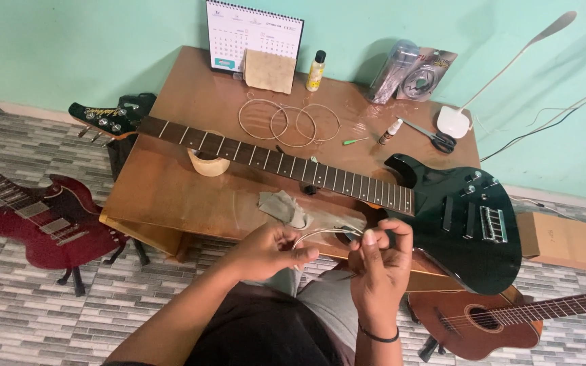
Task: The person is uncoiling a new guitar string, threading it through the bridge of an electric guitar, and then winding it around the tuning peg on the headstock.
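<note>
A coiled guitar string (327, 234) is pinched between left hand (269, 252) and right hand (381, 264), just in front of the table (171, 196). Black elec. guitar (456, 217) lies unstrung on the table; no string fitted yet. Three more coils (289, 123) remain beyond the neck.

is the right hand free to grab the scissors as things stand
Probably not at once: the right hand and left hand both pinch a coiled string. The scissors lie uncovered on the table, beyond the black guitar.
</note>
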